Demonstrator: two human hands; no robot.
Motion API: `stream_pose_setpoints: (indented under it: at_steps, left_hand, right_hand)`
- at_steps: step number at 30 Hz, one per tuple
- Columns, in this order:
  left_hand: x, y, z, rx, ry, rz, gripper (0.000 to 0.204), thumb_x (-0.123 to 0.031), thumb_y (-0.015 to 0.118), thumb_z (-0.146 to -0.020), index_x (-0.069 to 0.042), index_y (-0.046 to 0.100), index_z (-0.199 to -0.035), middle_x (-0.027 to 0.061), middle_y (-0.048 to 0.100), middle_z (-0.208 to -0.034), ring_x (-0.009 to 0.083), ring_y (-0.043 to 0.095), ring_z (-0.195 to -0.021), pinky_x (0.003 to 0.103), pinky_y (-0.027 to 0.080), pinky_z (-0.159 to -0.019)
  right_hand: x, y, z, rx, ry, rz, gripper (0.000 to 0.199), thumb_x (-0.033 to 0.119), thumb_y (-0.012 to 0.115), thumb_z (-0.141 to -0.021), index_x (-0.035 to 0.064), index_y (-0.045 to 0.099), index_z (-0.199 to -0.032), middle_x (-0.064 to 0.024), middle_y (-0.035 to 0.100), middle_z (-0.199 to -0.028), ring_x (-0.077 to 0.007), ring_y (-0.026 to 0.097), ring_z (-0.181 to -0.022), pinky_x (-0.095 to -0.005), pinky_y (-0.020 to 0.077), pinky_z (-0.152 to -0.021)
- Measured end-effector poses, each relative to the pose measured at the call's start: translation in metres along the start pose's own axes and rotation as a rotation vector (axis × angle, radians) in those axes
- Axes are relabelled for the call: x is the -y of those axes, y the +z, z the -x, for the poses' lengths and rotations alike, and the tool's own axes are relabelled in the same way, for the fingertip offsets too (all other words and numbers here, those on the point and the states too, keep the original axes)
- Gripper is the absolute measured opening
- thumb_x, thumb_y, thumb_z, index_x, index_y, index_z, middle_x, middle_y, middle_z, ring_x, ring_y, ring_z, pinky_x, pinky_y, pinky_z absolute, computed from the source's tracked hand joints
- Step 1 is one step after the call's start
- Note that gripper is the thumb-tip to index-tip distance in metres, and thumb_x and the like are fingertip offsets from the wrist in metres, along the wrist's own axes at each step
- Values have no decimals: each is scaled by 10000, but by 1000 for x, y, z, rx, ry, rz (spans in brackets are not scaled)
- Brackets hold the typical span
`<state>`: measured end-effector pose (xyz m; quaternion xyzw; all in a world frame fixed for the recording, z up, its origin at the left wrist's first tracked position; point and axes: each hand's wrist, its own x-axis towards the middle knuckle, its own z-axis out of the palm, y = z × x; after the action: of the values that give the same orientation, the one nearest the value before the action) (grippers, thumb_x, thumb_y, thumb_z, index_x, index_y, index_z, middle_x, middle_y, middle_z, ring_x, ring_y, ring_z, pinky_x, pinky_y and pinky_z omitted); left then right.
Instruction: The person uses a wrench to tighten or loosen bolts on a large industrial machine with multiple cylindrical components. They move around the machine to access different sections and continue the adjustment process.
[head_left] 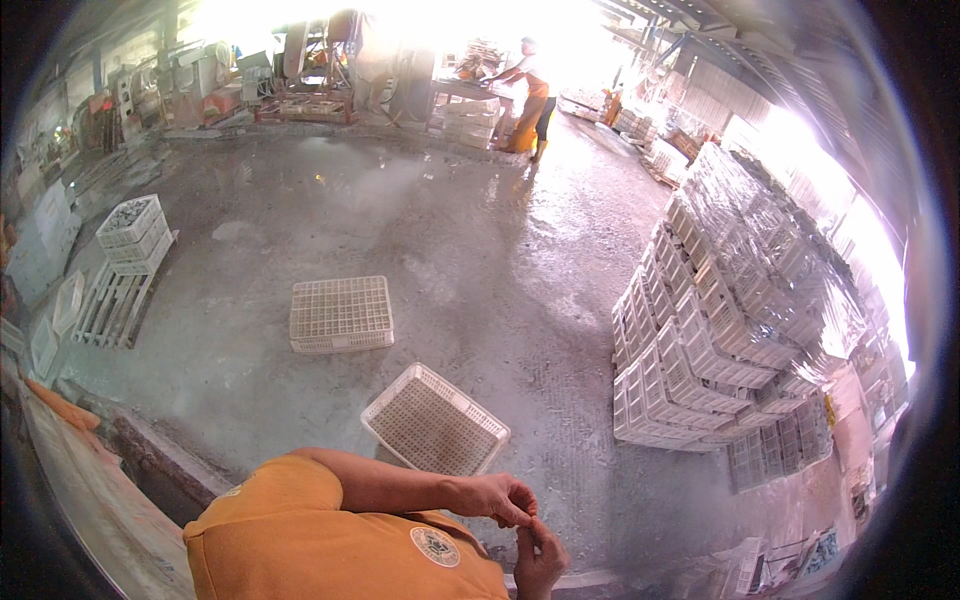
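Note:
In front of my orange shirt, my left hand and my right hand meet with their fingertips touching. Both are closed in a pinch, and whatever may be between the fingers is too small to make out. Just beyond my left forearm, a white plastic crate lies on the floor, its grid bottom showing. Neither hand touches it. Farther off rests a second white crate with a grid face upward.
To the right rises a tall stack of filled white crates, partly under clear wrap. At left, two stacked crates stand on a slatted pallet. A person works at a far bench near machinery. The concrete floor looks wet.

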<state>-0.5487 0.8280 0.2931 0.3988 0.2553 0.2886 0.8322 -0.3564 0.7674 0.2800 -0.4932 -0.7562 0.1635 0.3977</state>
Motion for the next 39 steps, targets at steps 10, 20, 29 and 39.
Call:
stream_pose_setpoints:
  at_steps: [10, 20, 29, 39]
  left_hand:
    - [4, 2, 2, 148, -101, 131, 218, -203, 682, -819, -35, 580, -913, -13, 554, -747, 87, 492, -647, 218, 401, -576]
    - [-3, 6, 1, 96, -50, -163, 196, -211, 646, -847, -30, 590, -896, 10, 569, -746, 97, 514, -649, 239, 428, -590]
    - [-13, 15, 4, 65, 172, -512, 199, -213, 633, -860, -35, 625, -948, 4, 614, -782, 73, 534, -715, 244, 450, -637]
    - [1, 34, -3, 188, 72, -326, 231, -237, 637, -860, -22, 621, -944, 7, 613, -773, 83, 532, -673, 237, 440, -572]
  right_hand:
    - [17, -12, -13, -86, -97, -207, 167, 53, 722, -755, 66, 649, -905, -97, 661, -866, -229, 635, -774, -317, 510, -676]
    - [17, -14, -7, -69, -39, -194, 141, 50, 689, -794, 33, 630, -922, -102, 656, -871, -181, 621, -776, -293, 504, -690]
    - [-2, 4, 19, -95, 406, -661, 186, 11, 623, -835, 13, 575, -1015, -94, 632, -897, -156, 602, -803, -277, 501, -716]
    - [3, -38, 32, 94, 670, -1117, 117, 93, 565, -894, 18, 568, -984, -64, 591, -861, -127, 537, -770, -247, 435, -688]
